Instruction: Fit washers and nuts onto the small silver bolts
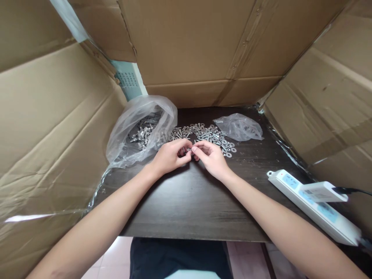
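My left hand (172, 155) is closed, its thumb and fingers pinching a small metal bolt (187, 149) above the table. From the other side my right hand (211, 158) meets it, thumb and fingertips closed at the bolt's end. Whether a washer or nut is on the bolt is too small to tell. Just beyond the fingers lies a loose pile of bolts, nuts and flat washers (209, 133). An opened clear plastic bag (122, 139) with many metal fasteners (145, 133) inside stands left of my left hand.
A smaller clear plastic bag (242, 128) lies at the back right of the dark table (192, 209). A white power strip (314, 205) with a plugged-in adapter (324, 192) runs along the right edge. Cardboard walls (188, 42) enclose the back and both sides.
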Action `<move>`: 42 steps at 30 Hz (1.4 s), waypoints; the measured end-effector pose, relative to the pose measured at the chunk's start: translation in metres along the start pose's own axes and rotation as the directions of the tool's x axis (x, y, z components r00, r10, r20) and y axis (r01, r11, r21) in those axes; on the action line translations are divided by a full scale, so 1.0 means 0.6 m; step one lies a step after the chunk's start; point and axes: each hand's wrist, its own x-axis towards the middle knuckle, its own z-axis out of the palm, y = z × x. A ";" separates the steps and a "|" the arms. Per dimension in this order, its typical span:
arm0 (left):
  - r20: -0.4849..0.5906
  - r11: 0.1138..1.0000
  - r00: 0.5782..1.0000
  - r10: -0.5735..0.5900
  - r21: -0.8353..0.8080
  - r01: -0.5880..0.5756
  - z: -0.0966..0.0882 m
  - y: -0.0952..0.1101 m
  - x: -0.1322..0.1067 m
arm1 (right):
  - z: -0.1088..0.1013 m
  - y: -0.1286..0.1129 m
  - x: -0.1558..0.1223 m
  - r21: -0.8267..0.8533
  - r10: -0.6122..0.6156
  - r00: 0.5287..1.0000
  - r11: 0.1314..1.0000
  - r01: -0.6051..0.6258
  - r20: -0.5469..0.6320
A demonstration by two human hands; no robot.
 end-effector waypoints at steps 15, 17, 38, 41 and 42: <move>-0.067 0.998 0.996 0.050 -0.036 -0.053 0.001 -0.004 0.001 | -0.006 -0.005 0.003 -0.051 0.043 0.990 0.998 -0.037 0.131; -0.068 0.998 0.996 0.051 -0.036 -0.054 0.002 -0.003 0.001 | -0.007 -0.006 0.003 -0.072 0.033 0.989 0.997 -0.023 0.142; -0.065 0.998 0.997 0.045 -0.031 -0.047 0.004 -0.003 -0.001 | -0.006 -0.002 0.002 -0.075 0.036 0.991 0.997 -0.027 0.128; -0.075 0.998 0.996 0.049 -0.028 -0.052 0.004 -0.003 0.000 | -0.006 -0.002 0.003 -0.060 0.034 0.992 0.998 -0.027 0.122; -0.082 0.998 0.995 0.051 -0.028 -0.053 0.005 -0.003 0.000 | -0.005 -0.001 0.003 -0.045 0.043 0.993 0.998 -0.038 0.111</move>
